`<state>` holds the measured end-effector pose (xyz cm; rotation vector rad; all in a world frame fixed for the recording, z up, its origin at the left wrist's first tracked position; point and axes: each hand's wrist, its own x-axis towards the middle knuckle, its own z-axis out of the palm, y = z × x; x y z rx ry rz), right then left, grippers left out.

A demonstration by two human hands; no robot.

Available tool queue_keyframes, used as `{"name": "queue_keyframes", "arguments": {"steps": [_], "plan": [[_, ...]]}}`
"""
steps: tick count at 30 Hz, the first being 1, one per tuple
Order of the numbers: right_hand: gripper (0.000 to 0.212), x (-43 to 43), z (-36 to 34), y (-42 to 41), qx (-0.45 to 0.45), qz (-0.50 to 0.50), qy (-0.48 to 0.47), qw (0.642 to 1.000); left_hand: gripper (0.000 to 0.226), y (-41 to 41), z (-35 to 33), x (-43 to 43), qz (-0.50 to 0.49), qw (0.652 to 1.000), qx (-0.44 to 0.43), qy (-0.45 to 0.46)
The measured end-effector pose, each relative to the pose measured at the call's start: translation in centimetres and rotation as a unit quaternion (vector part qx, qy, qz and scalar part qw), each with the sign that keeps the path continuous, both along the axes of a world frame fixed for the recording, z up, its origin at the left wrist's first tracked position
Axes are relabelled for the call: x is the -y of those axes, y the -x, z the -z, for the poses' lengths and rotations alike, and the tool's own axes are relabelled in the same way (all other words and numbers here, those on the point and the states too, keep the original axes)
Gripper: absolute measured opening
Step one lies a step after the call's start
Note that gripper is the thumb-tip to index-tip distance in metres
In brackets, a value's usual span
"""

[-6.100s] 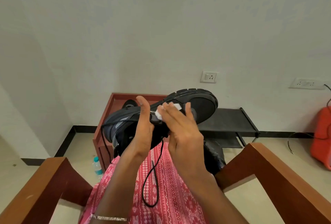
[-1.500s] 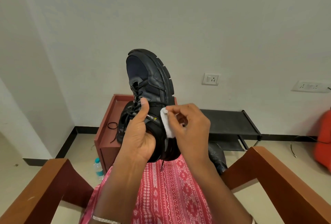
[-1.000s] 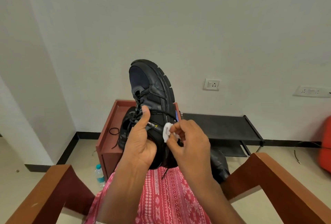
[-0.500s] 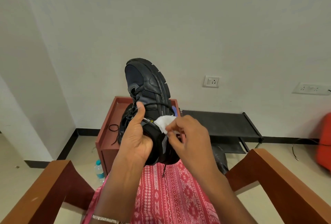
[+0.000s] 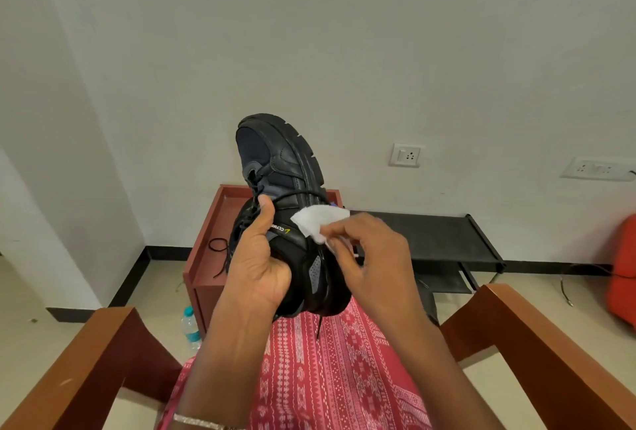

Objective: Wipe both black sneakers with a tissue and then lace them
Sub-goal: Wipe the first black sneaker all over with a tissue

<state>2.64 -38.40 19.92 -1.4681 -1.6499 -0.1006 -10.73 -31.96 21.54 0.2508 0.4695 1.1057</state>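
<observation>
Sneaker (image 5: pixel 282 168) was held toe-up above lap, in front of red cabinet (image 5: pixel 206 244). L hand (image 5: pixel 256 268) gripped its heel, thumb up along laces. R hand (image 5: pixel 370 257) pinched tissue (image 5: pixel 318 223) against shoe's side, fingers curled.

The red-brown cabinet (image 5: pixel 228 209) bears a loose black lace (image 5: pixel 217 244); 1 bottle (image 5: pixel 190 326) stands on the floor (image 5: pixel 160 280).

The heel of the sneaker (image 5: pixel 285 168) at frame centre is partly covered by the left hand (image 5: pixel 258 268), whose fingers are hidden behind the shoe. The lower edge of the tissue (image 5: pixel 318 221) is concealed under the right hand (image 5: pixel 371 257). A dark object (image 5: pixel 428 302) at centre right is mostly hidden behind the right forearm (image 5: pixel 423 361) and cannot be identified. The orange object (image 5: pixel 623 268) is cut off by the right edge.
</observation>
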Motion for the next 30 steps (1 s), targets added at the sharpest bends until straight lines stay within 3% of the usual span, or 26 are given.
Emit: {"name": "queue_keyframes", "arguments": {"steps": [4,8,13,21,27,30], "plan": [[0.018,2.1,1.1,-0.3,0.009,-0.004,0.044,0.999,0.051,0.3,0.1,-0.4,-0.036,0.999,-0.007,-0.011],[0.033,0.4,-0.3,-0.4,0.021,-0.011,0.002,1.000,0.045,0.1,0.0,-0.1,0.010,1.000,0.008,0.002],[0.026,-1.6,-0.9,-0.4,-0.003,-0.044,-0.036,0.998,0.052,-0.4,-0.1,0.6,0.041,0.998,0.042,0.012],[0.036,2.7,3.7,0.6,0.068,-0.010,-0.036,0.997,0.040,0.4,0.2,-0.4,-0.010,0.999,0.033,0.011],[0.029,-0.3,1.7,0.5,0.000,-0.024,-0.073,0.997,0.054,0.1,0.3,-0.2,0.026,0.999,0.032,0.019],[0.030,-2.4,0.6,0.7,-0.047,-0.029,-0.080,0.995,0.057,-0.4,0.4,0.3,0.053,0.996,0.072,0.022]]}}
